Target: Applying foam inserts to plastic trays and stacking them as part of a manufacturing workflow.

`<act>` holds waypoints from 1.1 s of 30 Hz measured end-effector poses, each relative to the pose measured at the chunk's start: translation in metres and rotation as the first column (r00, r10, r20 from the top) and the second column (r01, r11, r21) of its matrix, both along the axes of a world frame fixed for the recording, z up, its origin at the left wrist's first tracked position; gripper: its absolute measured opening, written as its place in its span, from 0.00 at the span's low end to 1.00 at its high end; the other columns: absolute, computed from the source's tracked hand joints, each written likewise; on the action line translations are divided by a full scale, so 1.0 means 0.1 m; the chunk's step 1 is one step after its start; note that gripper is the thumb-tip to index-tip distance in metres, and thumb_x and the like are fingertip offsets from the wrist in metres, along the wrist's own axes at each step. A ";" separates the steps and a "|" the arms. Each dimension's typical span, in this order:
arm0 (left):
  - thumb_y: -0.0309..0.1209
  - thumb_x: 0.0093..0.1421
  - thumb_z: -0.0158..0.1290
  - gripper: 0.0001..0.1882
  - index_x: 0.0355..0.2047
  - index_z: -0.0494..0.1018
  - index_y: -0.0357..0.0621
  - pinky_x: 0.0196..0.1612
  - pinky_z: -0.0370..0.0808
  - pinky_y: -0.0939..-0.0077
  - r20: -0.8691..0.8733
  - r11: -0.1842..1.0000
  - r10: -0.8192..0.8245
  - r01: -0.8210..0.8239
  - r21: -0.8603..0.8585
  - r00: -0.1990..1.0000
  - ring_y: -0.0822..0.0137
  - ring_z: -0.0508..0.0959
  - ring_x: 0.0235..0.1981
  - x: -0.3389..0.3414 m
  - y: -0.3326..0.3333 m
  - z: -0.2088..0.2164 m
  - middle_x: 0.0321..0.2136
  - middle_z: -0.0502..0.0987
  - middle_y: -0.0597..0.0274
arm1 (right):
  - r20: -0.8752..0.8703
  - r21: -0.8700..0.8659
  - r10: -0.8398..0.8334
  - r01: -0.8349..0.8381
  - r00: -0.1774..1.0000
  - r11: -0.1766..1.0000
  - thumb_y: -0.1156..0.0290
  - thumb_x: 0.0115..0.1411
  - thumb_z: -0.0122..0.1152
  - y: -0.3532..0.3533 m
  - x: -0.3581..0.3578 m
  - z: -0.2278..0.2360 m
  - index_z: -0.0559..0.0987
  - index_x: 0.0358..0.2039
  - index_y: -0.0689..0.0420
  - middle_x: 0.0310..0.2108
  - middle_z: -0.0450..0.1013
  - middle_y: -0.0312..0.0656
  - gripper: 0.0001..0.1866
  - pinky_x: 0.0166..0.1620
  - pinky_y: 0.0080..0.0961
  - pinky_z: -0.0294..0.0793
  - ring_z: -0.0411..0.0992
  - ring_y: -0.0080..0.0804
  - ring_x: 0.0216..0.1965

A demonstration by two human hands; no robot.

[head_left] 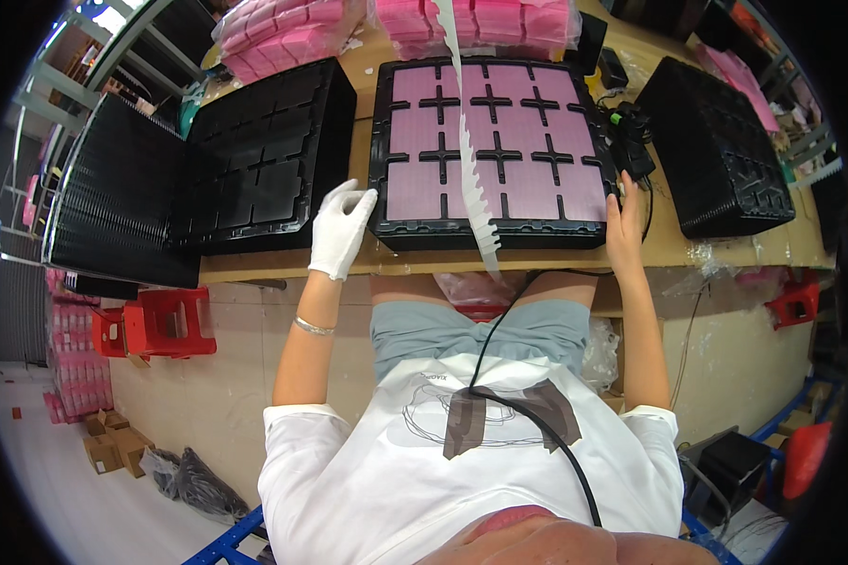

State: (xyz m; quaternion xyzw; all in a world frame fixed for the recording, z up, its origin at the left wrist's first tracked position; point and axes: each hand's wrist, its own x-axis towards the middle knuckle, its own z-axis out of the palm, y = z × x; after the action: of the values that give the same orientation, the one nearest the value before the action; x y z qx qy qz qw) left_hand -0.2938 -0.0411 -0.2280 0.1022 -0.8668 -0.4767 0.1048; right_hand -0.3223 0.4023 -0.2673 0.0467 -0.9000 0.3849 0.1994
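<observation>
- Workroom: pale floor (245,377), with a brown-topped bench (254,269) running left to right across its far part.
- Pink packs (77,358), stacked at the far left, beyond the bench's left end.
- Cardboard boxes (118,443), on the floor at the near left, beside a dark bag (203,485).
- Black ribbed stack (118,184), tilted, at the bench's left end.
- Red stool (184,320), on the floor below that end.
- Black tray stack (254,155), flat side up, just right of the ribbed one.
- Wrapped pink bundles (283,38), behind it at the far side; a second lot (509,28) lies farther right, behind the middle tray.
- Left hand (342,226), white glove, fingers bent, tips at the middle tray's left edge by the near corner; cannot tell whether they pinch it.
- Middle tray (546,229), black, lying flat on the bench between both hands, before the seated person; pink sheets (415,202) show between black cross-shaped dividers (551,158).
- White strip (471,160), one edge toothed, crossing the view in front of this tray.
- Right hand (622,226), bare, fingers extended, thumb apart from them, resting along the tray's right edge near its near corner; not clamped.
- Black adapter (628,151) with cable, just right of the tray.
- Black block of trays (721,151), tilted, at the bench's right end.
- Red stool (793,301), at the right, beyond the bench edge.
</observation>
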 end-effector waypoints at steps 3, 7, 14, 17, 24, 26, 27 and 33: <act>0.35 0.56 0.64 0.30 0.51 0.69 0.24 0.51 0.74 0.76 0.051 0.994 -0.050 0.044 0.104 0.997 0.66 0.79 0.45 -0.10 0.13 0.22 0.47 0.78 0.49 | 0.063 -0.031 -0.008 0.010 0.998 0.999 0.56 0.71 0.44 -0.02 0.00 0.02 0.56 0.68 0.61 0.68 0.53 0.55 0.31 0.70 0.43 0.42 0.43 0.53 0.72; 0.30 0.51 0.67 0.32 0.50 0.66 0.21 0.48 0.77 0.76 0.098 0.948 -0.144 0.108 0.301 0.985 0.67 0.79 0.43 -0.19 0.28 0.43 0.41 0.79 0.49 | 0.070 -0.047 0.012 -0.009 0.997 0.999 0.56 0.71 0.44 -0.06 0.00 0.06 0.57 0.67 0.61 0.68 0.53 0.55 0.31 0.70 0.43 0.42 0.44 0.54 0.71; 0.28 0.58 0.58 0.15 0.41 0.71 0.32 0.40 0.72 0.78 -0.196 0.910 0.081 0.008 0.414 0.977 0.74 0.72 0.34 0.06 0.32 0.83 0.32 0.75 0.63 | -0.128 -0.173 -0.095 0.072 0.987 0.982 0.61 0.72 0.42 -0.06 0.14 0.13 0.62 0.64 0.62 0.67 0.56 0.52 0.26 0.69 0.39 0.45 0.50 0.47 0.69; 0.26 0.57 0.59 0.21 0.48 0.69 0.27 0.46 0.71 0.77 -0.374 0.965 0.262 -0.236 0.116 0.890 0.70 0.73 0.39 0.54 0.02 1.62 0.38 0.74 0.57 | -0.090 -0.176 -0.087 0.071 0.992 0.982 0.64 0.72 0.42 0.08 0.45 0.31 0.65 0.62 0.63 0.66 0.57 0.51 0.23 0.68 0.37 0.48 0.53 0.44 0.68; 0.21 0.57 0.59 0.24 0.55 0.70 0.30 0.49 0.77 0.71 -0.834 0.763 0.436 -0.631 0.142 0.339 0.62 0.79 0.44 1.30 -0.37 2.42 0.48 0.77 0.48 | -0.106 -0.264 -0.209 0.175 0.972 0.948 0.66 0.71 0.40 0.39 0.72 0.51 0.67 0.60 0.64 0.64 0.60 0.49 0.21 0.68 0.35 0.51 0.56 0.41 0.67; 0.22 0.56 0.60 0.22 0.53 0.74 0.36 0.46 0.78 0.72 -0.867 0.256 0.098 -0.855 -0.452 0.488 0.64 0.80 0.44 1.26 -0.30 2.37 0.48 0.79 0.51 | -0.156 -0.246 -0.234 0.192 0.960 0.950 0.67 0.72 0.39 0.29 0.71 0.61 0.70 0.58 0.64 0.63 0.62 0.49 0.20 0.67 0.36 0.51 0.57 0.42 0.67; 0.20 0.53 0.59 0.24 0.52 0.76 0.44 0.40 0.79 0.72 -0.845 0.378 -0.008 -0.780 -0.498 0.535 0.64 0.83 0.37 1.03 -0.27 2.25 0.46 0.80 0.55 | -0.158 -0.238 -0.265 0.224 0.951 0.945 0.67 0.72 0.39 0.30 0.77 0.61 0.70 0.58 0.64 0.63 0.62 0.49 0.20 0.67 0.36 0.51 0.57 0.42 0.67; 0.23 0.53 0.52 0.23 0.50 0.76 0.57 0.26 0.77 0.69 -0.431 0.219 -0.089 -0.405 -0.888 0.898 0.59 0.79 0.21 0.48 -0.22 1.49 0.46 0.81 0.63 | -0.224 -0.045 -0.112 0.104 0.968 0.994 0.70 0.71 0.38 0.09 0.78 0.71 0.78 0.46 0.64 0.55 0.71 0.46 0.18 0.66 0.38 0.54 0.58 0.44 0.66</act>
State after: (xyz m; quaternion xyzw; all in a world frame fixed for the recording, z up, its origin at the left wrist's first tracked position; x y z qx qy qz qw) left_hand -0.2458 -0.0630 -0.0794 0.0078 -0.9160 0.1649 0.3656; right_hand -0.2445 0.4116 -0.1964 0.0379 -0.8662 0.3801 0.3221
